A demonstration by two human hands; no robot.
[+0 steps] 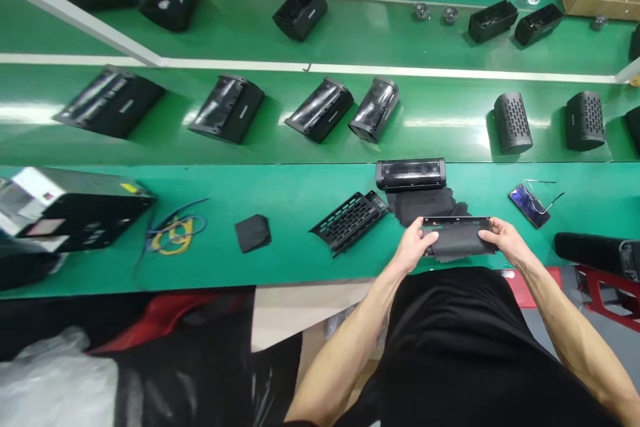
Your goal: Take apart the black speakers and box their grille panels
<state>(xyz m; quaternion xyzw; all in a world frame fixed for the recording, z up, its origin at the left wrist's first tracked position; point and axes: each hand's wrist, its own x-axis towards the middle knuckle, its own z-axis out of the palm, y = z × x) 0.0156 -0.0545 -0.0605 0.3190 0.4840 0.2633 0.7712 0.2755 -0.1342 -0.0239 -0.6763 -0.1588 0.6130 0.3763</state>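
My left hand (pixel 416 245) and my right hand (pixel 506 240) grip the two ends of a black speaker grille panel (pixel 460 220) at the table's front edge. A sheet of black cloth (pixel 457 240) lies over the panel's inner side, with both thumbs pressing near its ends. Just beyond is a pile of black cloth pieces (pixel 425 205), partly hidden by the panel. Behind the pile stands a black speaker housing (pixel 411 175). To the left of my left hand, slotted black grille panels (pixel 350 221) lie on the table.
Glasses (pixel 543 197) rest on a phone (pixel 530 205) at the right. Leftward are a stack of black sheets (pixel 253 233), coiled cables (pixel 175 233) and a boxy machine (pixel 80 207). Beyond, several speaker housings (pixel 320 109) sit along the green line (pixel 440 140).
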